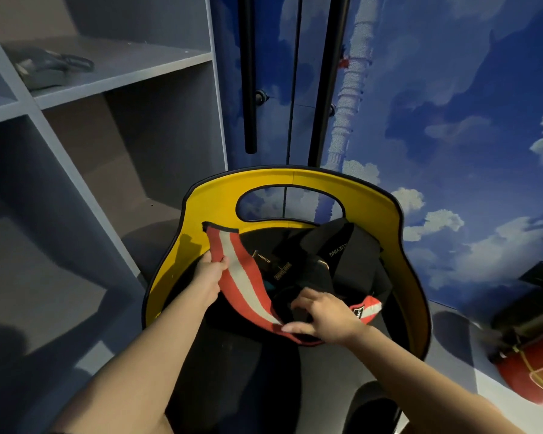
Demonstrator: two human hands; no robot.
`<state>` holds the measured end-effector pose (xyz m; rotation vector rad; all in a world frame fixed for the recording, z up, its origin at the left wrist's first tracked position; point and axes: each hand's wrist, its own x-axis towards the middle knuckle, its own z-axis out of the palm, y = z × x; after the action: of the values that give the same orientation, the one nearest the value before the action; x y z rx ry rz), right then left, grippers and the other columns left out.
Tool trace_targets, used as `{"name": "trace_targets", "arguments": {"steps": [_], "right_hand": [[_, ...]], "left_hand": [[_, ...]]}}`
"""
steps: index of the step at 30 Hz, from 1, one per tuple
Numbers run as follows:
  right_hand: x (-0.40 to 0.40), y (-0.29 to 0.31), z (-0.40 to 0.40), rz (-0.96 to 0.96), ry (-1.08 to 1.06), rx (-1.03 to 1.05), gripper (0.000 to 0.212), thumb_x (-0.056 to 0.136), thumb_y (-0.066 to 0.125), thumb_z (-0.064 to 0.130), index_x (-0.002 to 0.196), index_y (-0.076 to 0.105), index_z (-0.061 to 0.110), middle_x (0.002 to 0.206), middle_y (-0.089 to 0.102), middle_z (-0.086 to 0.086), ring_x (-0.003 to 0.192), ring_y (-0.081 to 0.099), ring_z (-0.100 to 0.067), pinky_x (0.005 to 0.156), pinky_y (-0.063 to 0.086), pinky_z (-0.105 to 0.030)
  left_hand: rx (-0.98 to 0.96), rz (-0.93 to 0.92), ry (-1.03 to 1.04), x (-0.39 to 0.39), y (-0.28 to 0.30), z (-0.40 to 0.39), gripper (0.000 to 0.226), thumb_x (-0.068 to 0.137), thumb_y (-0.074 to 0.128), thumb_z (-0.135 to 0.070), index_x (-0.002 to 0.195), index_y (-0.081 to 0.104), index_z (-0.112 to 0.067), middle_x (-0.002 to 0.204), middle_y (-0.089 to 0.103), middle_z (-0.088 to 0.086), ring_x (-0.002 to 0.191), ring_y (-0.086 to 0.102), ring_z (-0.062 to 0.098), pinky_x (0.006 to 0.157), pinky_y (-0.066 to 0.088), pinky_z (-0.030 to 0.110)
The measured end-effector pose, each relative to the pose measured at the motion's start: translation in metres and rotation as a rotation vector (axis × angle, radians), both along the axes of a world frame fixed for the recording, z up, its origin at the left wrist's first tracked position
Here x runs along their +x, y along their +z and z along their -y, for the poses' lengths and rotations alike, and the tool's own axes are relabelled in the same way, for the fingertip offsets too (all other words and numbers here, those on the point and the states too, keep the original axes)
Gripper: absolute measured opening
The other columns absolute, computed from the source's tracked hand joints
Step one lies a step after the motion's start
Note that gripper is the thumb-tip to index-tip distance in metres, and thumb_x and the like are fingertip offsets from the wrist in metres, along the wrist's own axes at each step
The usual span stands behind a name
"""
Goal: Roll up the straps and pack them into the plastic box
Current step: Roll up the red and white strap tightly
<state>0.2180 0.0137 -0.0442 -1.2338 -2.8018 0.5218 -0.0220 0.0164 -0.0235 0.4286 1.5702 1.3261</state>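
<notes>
Nearest you, your right hand (320, 317) sits at about five o'clock in the tote, fingers curled down and pinching the low bend of the red-and-white strap (239, 277) where it sags onto the black gear. At nine o'clock your left hand (212, 272) grips the strap's upper run by its edge, the black-trimmed end standing free above your thumb toward eleven o'clock. A second striped end (369, 310) shows just past your right wrist at three o'clock; whether it belongs to the same strap I cannot tell.

My read is that you are lifting this strap clear before rolling it. Draw it up and out until neither end drags among the black garments (351, 261) heaped toward twelve o'clock, since a snag there would twist the webbing. Then lay it flat between your hands, start the roll from the trimmed end, and keep the edges lined up so the coil stays tight.

The yellow tote (295, 181) rings all of this. Beyond it, at ten o'clock, stand grey shelves (123, 73). The plastic box is not in view, so find it before you finish the coil.
</notes>
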Motion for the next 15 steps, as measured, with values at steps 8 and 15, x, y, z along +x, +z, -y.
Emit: {"name": "trace_targets", "arguments": {"steps": [8, 15], "right_hand": [[0.026, -0.012, 0.010, 0.368, 0.196, 0.086, 0.031, 0.089, 0.050, 0.037, 0.115, 0.058, 0.022, 0.113, 0.064, -0.007, 0.103, 0.060, -0.032, 0.081, 0.045, -0.037], [0.024, -0.018, 0.020, 0.298, 0.157, 0.273, 0.019, 0.080, 0.055, 0.014, 0.094, 0.068, 0.013, 0.078, 0.070, -0.012, 0.069, 0.066, -0.034, 0.055, 0.044, -0.033]], "left_hand": [[-0.290, -0.286, -0.275, -0.007, -0.016, 0.028, 0.039, 0.091, 0.054, 0.000, 0.129, 0.047, -0.006, 0.129, 0.054, 0.018, 0.118, 0.052, 0.036, 0.077, 0.052, 0.043], [-0.549, -0.584, -0.566, 0.006, -0.013, 0.043, 0.062, 0.088, 0.064, -0.025, 0.136, 0.031, -0.007, 0.128, 0.054, 0.017, 0.090, 0.064, 0.025, 0.063, 0.054, 0.034]]}}
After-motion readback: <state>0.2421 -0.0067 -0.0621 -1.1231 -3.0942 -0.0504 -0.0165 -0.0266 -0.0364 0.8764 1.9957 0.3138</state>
